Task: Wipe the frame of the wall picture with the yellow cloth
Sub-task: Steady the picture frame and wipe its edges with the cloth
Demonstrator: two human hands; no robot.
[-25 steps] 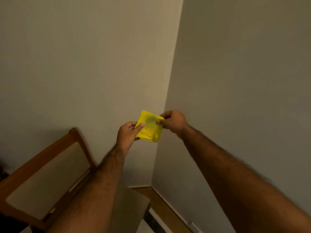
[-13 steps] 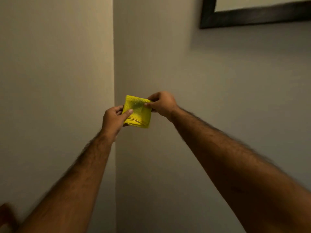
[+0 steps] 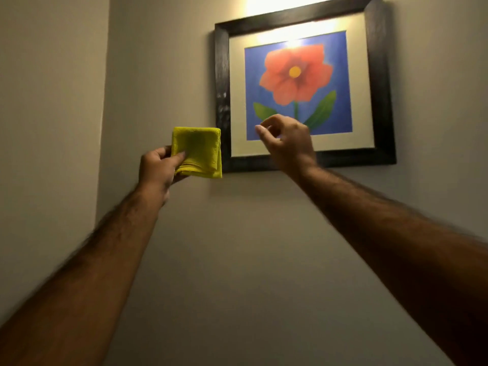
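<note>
A wall picture of a red flower on blue hangs in a dark wooden frame (image 3: 380,83) on the grey wall, upper right of centre. My left hand (image 3: 157,171) holds a folded yellow cloth (image 3: 198,151) by its left edge, just left of the frame's lower left corner. My right hand (image 3: 287,143) is raised in front of the picture's lower edge, fingers loosely curled and apart, holding nothing. It hides part of the frame's bottom rail.
A wall corner (image 3: 104,107) runs vertically left of the cloth. A lamp glare (image 3: 287,6) shines on the wall above the picture and reflects on its glass. Bare wall (image 3: 237,260) lies below the frame.
The view has swung up and right, bringing the whole picture into sight. My right hand has let go of the cloth and moved right, in front of the picture. My left hand keeps the cloth.
</note>
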